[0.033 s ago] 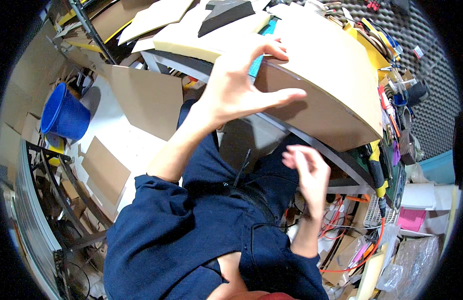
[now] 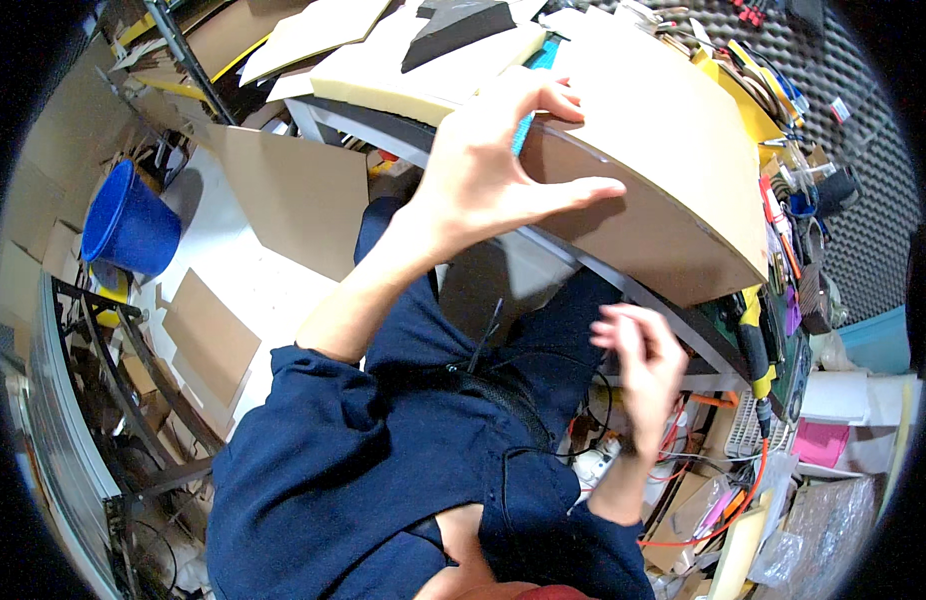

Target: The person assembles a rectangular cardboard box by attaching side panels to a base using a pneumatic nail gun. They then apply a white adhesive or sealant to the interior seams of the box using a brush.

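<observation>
A tan cardboard box (image 2: 673,245), with a broad pale top and a browner front side, lies on the workbench and juts over its front edge. My left hand (image 2: 483,170) grips its left end: the fingertips press on the top edge and the thumb lies against the front side. Beyond that hand, a strip of teal cutting mat (image 2: 524,132) shows beside the box. My right hand (image 2: 643,350) is in the air below the box's right part, near my leg, touching nothing I can see. Its fingers look bent but are smeared by motion.
Pale foam sheet (image 2: 403,98) and a dark foam piece (image 2: 458,35) lie at the bench's left. A yellow-and-black tool (image 2: 753,345) with an orange cable hangs at the right. Cardboard panels (image 2: 293,195) and a blue bucket (image 2: 133,220) stand on the left floor.
My right hand has moved to the right and slightly down. My left hand and the view have shifted a little to the right; the grip on the box looks the same.
</observation>
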Tool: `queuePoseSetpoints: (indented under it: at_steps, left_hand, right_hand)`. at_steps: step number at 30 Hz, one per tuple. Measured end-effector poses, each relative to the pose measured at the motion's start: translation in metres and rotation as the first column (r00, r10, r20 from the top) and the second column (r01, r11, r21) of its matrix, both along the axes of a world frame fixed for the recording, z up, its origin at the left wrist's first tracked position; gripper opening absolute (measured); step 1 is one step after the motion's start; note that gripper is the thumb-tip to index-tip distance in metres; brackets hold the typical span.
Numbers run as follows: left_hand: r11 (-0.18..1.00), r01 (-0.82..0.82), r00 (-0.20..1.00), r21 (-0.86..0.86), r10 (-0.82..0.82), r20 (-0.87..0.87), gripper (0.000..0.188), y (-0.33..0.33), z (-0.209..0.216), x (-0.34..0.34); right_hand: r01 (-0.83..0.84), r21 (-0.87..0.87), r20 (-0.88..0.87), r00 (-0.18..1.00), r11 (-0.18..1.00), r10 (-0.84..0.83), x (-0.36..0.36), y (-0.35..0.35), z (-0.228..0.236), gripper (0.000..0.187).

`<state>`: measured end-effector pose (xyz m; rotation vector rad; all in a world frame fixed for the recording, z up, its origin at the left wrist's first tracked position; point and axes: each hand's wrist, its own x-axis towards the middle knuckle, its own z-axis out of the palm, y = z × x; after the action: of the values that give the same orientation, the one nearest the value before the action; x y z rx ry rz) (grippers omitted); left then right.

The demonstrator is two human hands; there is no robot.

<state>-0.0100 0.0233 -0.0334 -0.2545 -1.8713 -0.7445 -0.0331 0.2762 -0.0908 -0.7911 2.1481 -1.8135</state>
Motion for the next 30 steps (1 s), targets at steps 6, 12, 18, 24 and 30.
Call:
queuePoseSetpoints:
  at_steps: [6,12,18,24,30]
  left_hand:
    - [0.966,0.246,0.966,0.081,-0.252,0.067,0.021,-0.018,-0.004,0.005]
    - [0.817,0.557,0.819,0.15,-0.57,0.066,0.024,-0.041,-0.012,-0.003]
    - [0.814,0.572,0.817,0.098,-0.576,0.015,0.027,-0.043,-0.017,-0.008]
    - [0.819,0.571,0.82,0.056,-0.571,-0.018,0.031,-0.046,-0.024,-0.011]
    - [0.824,0.563,0.826,0.056,-0.562,-0.039,0.036,-0.042,-0.02,-0.02]
  right_hand:
    - [0.72,0.367,-0.828,0.541,0.589,-0.146,-0.059,0.094,0.037,0.042]
    - [0.64,0.589,-0.727,0.686,0.494,-0.023,-0.095,0.102,0.04,0.055]
    - [0.65,0.573,-0.746,0.666,0.499,-0.012,-0.113,0.112,0.062,0.037]
    - [0.467,0.42,-0.517,0.828,0.778,-0.217,-0.109,0.111,0.162,0.03]
    - [0.344,0.621,-0.541,0.839,0.705,0.067,-0.062,0.033,0.27,0.041]
